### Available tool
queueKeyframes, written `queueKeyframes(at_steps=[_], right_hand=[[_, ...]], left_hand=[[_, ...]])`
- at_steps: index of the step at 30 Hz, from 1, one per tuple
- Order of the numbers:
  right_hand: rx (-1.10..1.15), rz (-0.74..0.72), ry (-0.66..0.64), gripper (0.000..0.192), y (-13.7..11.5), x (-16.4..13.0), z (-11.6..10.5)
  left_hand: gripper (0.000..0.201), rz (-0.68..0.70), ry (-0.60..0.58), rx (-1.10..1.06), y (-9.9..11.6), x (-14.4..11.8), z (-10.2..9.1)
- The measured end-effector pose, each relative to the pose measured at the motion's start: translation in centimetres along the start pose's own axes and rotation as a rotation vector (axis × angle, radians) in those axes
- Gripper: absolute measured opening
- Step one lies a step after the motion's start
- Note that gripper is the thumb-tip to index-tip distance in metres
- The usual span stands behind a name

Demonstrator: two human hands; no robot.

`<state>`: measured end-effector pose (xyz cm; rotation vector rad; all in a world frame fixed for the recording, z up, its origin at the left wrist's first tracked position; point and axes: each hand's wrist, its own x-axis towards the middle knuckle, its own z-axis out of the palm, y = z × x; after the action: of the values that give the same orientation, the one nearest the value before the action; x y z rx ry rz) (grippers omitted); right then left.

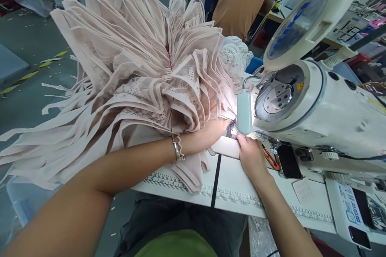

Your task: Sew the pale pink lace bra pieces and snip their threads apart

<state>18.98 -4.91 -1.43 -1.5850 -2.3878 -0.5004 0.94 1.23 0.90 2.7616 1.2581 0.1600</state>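
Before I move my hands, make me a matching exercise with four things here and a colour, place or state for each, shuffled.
Things:
1. Fabric pieces
2. Lamp
3. Round cover
4. Left hand

Descriptions:
A. Swung open
B. Silver bracelet at its wrist
C. Pale pink, heaped together
D. Pale green, on a bent metal neck

Pairs: 1-C, 2-D, 3-A, 4-B
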Motion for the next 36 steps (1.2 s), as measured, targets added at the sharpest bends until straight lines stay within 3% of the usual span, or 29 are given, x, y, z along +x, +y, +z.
queueKeyframes(at_steps=[8,16,19,23,25,29,36], right_hand=[[-0.063,0.078,-0.061,0.052,0.2,-1.0,0.5],[0.106,0.083,-0.073,0.053,0.6,-0.9,0.2],[0.04,0.144,-0.187,0.055,-0.1,-0.7,-0.3],[-0.026,0.196,-0.282,0.058,-1.1,-0.3,-1.0],[-0.051,0.197,-0.316,0.058,-1.3,-0.2,-1.2],[-0.093,0.205,-0.405,0.059,-1.5,-0.1,-1.4],[-0.106,0.232,-0.473,0.065,-1.8,-0.1,-1.5]], left_hand=[[0.027,-0.01,0.022,0.048,0.0,-0.5,0.1],[0.024,0.14,0.237,0.224,-0.9,-3.1,0.9],[0.026,0.227,0.383,0.231,-1.1,-4.0,0.6],[0.027,0.285,0.745,0.291,-0.9,-4.4,0.5],[0.025,0.362,0.833,0.288,-0.8,-4.4,0.6],[0.025,0.494,0.794,0.316,-0.6,-4.2,1.0],[0.025,0.521,0.728,0.342,-0.5,-4.2,1.6]])
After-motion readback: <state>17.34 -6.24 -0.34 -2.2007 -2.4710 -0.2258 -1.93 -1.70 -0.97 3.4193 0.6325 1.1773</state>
